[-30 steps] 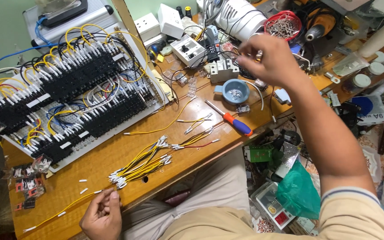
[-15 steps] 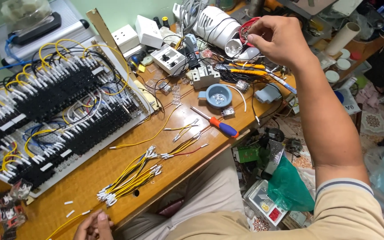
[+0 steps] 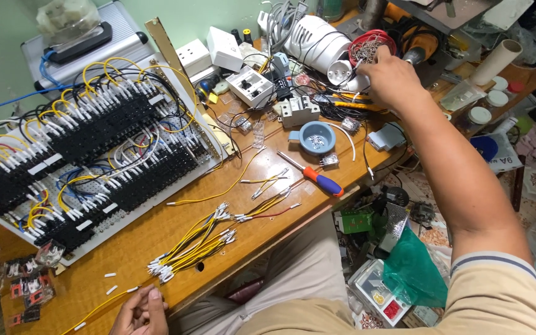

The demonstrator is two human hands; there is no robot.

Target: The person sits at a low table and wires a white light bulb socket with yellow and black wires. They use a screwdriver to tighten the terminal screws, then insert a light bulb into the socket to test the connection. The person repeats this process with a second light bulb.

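Observation:
My right hand (image 3: 391,77) reaches far across the wooden workbench (image 3: 156,229) to a red round container (image 3: 372,44) full of small metal parts, fingers bent at its rim; what they pinch is hidden. At the near left edge my left hand (image 3: 139,312) rests with fingers curled on the end of a yellow wire (image 3: 97,308). A bundle of yellow wires with white ferrules (image 3: 196,245) lies in front of me. A large panel of black terminal blocks wired in yellow, white and blue (image 3: 82,161) fills the left side.
A screwdriver with an orange and blue handle (image 3: 316,177) and a small blue dish (image 3: 316,136) lie mid-bench. White switch boxes (image 3: 249,87), a white cylinder (image 3: 317,40), a metal case (image 3: 88,43) and a green bag (image 3: 414,273) on the floor crowd the surroundings.
My right hand moved farther away, from the tangle near the blue dish up to the red container. My left hand stayed at the bench's near edge on the yellow wire.

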